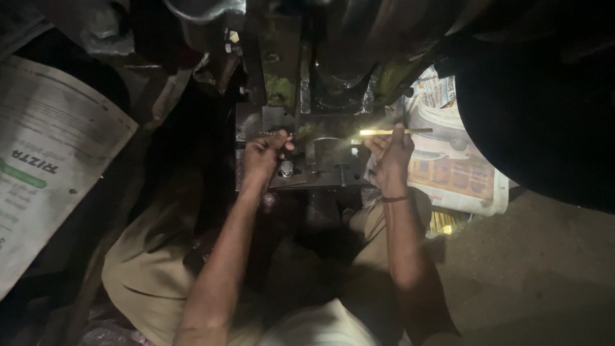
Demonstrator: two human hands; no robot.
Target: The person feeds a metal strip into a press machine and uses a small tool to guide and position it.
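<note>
The view is dim overall. A small pool of light falls on the far centre, with glare on the brass strip [394, 132]. Deep shadow swallows the far right and near left corners; fine detail is soft and grainy.

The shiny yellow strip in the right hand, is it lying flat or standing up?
Lying flat. The brass strip runs level, left to right, over the dark press bed, pinched in the right hand.
</note>
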